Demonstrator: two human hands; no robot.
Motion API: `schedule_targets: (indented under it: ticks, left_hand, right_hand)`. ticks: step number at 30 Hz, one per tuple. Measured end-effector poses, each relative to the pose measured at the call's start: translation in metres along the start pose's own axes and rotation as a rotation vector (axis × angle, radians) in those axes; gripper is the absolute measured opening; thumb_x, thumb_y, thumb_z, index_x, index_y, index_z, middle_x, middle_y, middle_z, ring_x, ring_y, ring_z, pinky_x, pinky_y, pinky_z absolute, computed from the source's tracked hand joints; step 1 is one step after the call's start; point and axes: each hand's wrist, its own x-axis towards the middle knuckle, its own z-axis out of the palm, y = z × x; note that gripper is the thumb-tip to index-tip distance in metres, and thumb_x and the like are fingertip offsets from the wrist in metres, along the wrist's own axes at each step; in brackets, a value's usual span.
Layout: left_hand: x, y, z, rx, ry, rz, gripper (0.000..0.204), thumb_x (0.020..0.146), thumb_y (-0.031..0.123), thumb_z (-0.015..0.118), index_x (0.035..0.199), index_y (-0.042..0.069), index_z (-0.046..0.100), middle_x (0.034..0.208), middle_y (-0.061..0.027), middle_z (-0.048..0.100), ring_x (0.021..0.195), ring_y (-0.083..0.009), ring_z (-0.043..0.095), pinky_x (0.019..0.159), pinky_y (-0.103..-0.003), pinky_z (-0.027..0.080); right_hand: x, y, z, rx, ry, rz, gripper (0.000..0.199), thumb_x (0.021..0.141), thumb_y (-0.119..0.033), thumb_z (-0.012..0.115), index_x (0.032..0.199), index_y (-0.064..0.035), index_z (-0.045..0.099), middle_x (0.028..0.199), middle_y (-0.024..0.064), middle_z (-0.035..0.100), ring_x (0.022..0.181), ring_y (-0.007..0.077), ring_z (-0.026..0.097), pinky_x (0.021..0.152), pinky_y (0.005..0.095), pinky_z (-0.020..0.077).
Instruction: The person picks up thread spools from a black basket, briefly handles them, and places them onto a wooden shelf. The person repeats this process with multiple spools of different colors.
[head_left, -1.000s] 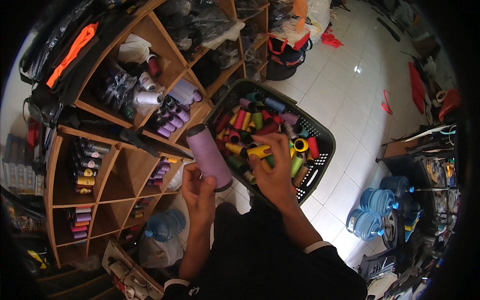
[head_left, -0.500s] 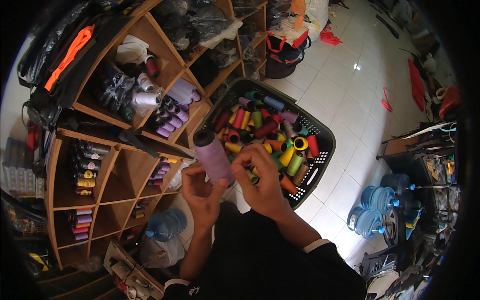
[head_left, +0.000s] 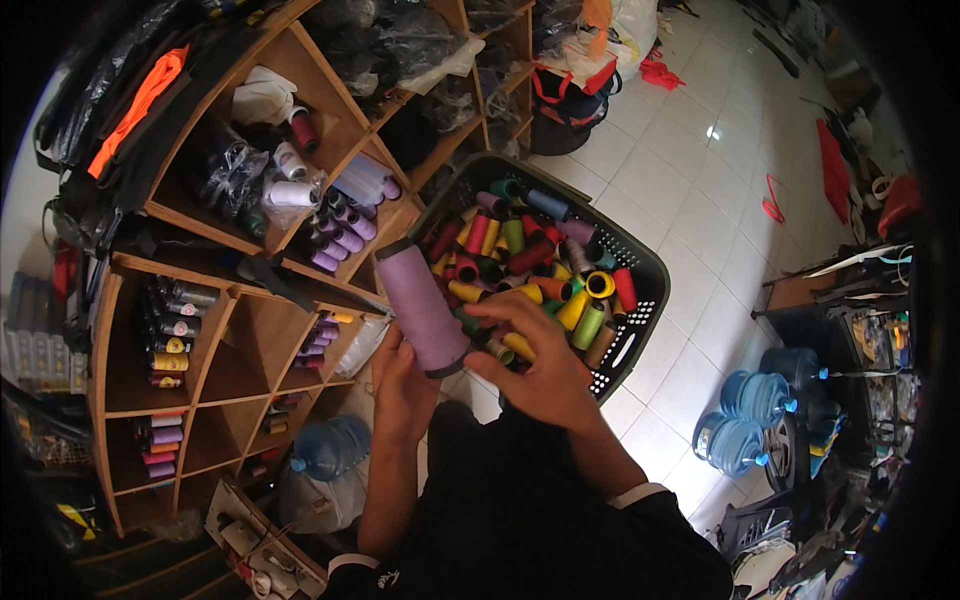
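Note:
A large cone of light purple thread [head_left: 423, 315] with dark end caps is tilted in front of me, above the near left side of the basket. My left hand [head_left: 402, 385] grips it around its lower part from the left and beneath. At the right of its lower end is my right hand [head_left: 540, 370], thumb close to the bottom cap and index finger apart from the thumb. Whether that thumb touches the cap is hard to tell. Beyond my hands stands a dark plastic basket [head_left: 645, 300] filled with thread cones in red, yellow, green, blue and other colours.
Wooden cubbyhole shelving [head_left: 245, 290] rises on my left, with purple cones [head_left: 345, 235] and bagged items inside. A blue water bottle [head_left: 332, 447] stands below it. More water bottles [head_left: 735, 440] are on the tiled floor [head_left: 690, 180] at right. Bags [head_left: 570, 110] lie beyond the basket.
The purple cone has turned to show more of its side and its bottom cap. My right fingers have spread from a pinch beside it, and my left hand has shifted slightly around it.

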Motion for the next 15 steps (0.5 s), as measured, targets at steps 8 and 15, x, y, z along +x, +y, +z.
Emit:
schedule_targets:
  ticks: [8,15]
  left_hand:
    - [-0.005,-0.001,-0.003,0.055,0.026,0.11,0.057,0.091,0.031,0.06,0.134,0.002,0.038,0.125,-0.0132,0.052,0.116,-0.0233,0.053,0.098,-0.038,0.042]
    - [-0.008,-0.004,-0.013,-0.024,0.038,0.124,0.053,0.091,0.024,0.062,0.132,0.001,0.038,0.128,-0.0143,0.051,0.12,-0.0239,0.051,0.104,-0.041,0.038]
  right_hand:
    - [-0.014,0.003,0.027,-0.218,0.181,-0.24,0.032,0.075,-0.008,0.078,0.104,-0.0036,0.066,0.098,0.01,0.06,0.09,0.0203,0.059,0.076,0.0301,0.0483]
    - [-0.012,0.008,0.027,0.135,0.274,-0.075,0.007,0.083,-0.003,0.065,0.086,-0.0008,0.059,0.088,0.009,0.055,0.079,0.021,0.056,0.073,0.0303,0.0437]
